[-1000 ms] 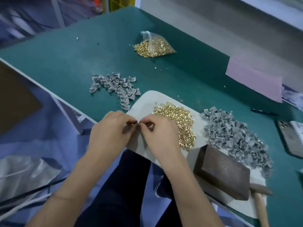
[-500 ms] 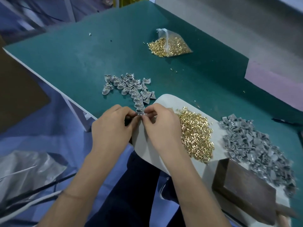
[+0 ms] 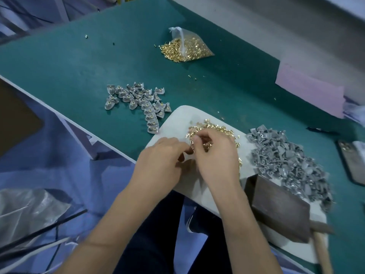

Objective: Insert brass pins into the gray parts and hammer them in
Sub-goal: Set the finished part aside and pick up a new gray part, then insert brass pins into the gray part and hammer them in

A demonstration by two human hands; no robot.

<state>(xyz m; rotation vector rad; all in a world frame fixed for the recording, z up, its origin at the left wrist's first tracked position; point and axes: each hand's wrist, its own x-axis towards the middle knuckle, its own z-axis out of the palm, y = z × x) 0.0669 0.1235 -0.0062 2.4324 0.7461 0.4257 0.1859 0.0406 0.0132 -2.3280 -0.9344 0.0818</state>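
Where white pad (image 3: 199,115) overhangs, green table (image 3: 79,62) ends.

Loose brass pins (image 3: 221,128), heaped gray parts (image 3: 292,161)

A pink sheet (image 3: 310,89) and a phone (image 3: 353,161) lie on the green table (image 3: 79,62)
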